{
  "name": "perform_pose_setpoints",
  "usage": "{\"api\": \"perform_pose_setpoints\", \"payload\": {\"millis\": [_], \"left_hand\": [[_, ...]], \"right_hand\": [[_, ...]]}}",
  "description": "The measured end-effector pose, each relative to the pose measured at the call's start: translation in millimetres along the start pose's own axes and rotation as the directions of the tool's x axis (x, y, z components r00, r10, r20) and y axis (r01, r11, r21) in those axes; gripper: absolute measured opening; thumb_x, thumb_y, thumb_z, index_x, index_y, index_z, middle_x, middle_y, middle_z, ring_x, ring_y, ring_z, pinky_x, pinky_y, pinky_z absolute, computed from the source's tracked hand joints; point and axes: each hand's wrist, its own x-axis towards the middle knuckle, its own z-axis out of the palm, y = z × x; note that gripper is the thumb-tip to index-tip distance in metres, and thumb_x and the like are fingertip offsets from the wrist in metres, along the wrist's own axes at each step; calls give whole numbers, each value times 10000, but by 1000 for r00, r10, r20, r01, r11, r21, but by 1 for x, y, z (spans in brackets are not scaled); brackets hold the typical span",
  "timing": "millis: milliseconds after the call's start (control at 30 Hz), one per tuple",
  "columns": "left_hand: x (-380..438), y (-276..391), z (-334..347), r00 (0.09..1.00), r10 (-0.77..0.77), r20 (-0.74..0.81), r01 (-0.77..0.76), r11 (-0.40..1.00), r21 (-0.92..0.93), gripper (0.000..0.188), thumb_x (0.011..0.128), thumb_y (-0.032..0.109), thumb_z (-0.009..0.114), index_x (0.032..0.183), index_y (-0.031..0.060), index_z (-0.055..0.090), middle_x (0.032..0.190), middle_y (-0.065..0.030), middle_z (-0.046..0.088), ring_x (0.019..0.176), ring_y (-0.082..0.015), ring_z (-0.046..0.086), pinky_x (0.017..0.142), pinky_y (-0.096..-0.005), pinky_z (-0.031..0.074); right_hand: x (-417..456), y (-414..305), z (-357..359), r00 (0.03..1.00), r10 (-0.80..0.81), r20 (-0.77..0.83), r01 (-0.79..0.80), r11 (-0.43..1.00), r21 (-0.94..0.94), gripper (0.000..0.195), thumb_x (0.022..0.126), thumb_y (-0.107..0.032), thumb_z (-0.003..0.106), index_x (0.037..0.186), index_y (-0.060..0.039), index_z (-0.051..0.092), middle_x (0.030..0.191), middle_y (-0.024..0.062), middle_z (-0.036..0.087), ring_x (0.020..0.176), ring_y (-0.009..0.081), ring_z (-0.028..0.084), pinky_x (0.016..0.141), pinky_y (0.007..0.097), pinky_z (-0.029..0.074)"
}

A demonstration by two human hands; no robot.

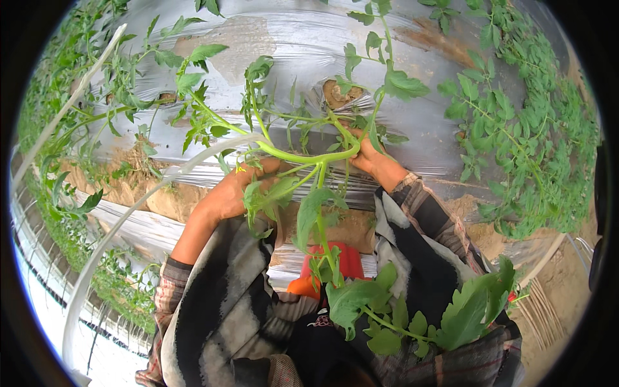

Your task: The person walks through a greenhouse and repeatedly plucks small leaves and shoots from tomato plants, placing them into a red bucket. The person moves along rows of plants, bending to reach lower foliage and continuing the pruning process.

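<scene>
A tomato plant with a thick green stem bends across the space in front of me. My right hand grips the stem at its right-hand bend, the fingers partly behind it. Below the left part of the stem is my left hand; leaves and the stem cover its fingertips, so its hold is unclear. Near that hand shows a small yellow flower. A whitish plastic strip rises from the lower left and meets the stem above my left hand. One leafy shoot hangs down toward my lap.
Silver plastic mulch covers the bed, with a planting hole just beyond the stem. More tomato plants grow at left and right. A second whitish strip slants at upper left. A red object stands between my knees.
</scene>
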Motion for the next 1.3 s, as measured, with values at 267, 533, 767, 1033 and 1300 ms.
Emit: {"api": "perform_pose_setpoints", "payload": {"millis": [267, 533, 767, 1033, 1300], "left_hand": [[3, -4, 7, 997, -68, -20, 67, 996, -65, 373, 961, 168, 584, 1301, 16, 571, 1284, -97, 590, 1151, -173, 553, 955, -325, 449], [-3, 2, 9, 996, -70, -52, 61, 987, -147, 323, 927, 172, 642, 1220, 36, 625, 1056, -75, 688, 943, -148, 622, 827, -318, 503], [0, 6, 3, 999, 45, -22, -42, 989, 145, 385, 939, 173, 561, 1297, 32, 572, 1197, -165, 639, 1114, -281, 602, 959, -369, 466], [1, 19, 6, 999, 39, 16, -41, 990, 132, 358, 948, 165, 556, 1284, 42, 583, 1190, -183, 646, 1090, -278, 620, 937, -369, 480], [4, 27, 14, 1000, 3, 6, -3, 997, 76, 313, 928, 127, 567, 1221, 29, 621, 1139, -185, 661, 1051, -279, 634, 907, -369, 486]], "right_hand": [[17, 15, 13, 984, 113, 137, -124, 990, 73, 180, 984, -197, 506, 1047, -65, 611, 710, 12, 572, 480, 94, 437, 400, 254, 320], [16, -20, 24, 996, 81, -32, -87, 960, -266, 188, 965, -213, 553, 926, -39, 614, 662, 30, 570, 458, 123, 466, 361, 286, 318], [-19, -35, 16, 992, -57, -111, -58, 577, -815, 306, 934, -300, 562, 810, -27, 623, 664, 68, 567, 543, 155, 497, 459, 341, 360], [-191, -122, 79, 823, -524, 222, -156, -582, -798, 439, 935, -379, 568, 850, 47, 634, 768, 252, 602, 738, 398, 589, 689, 479, 442], [-106, -110, 126, 865, -82, 496, 360, -587, -725, 473, 852, -403, 672, 840, 67, 619, 832, 252, 618, 745, 367, 613, 688, 458, 473]]}}
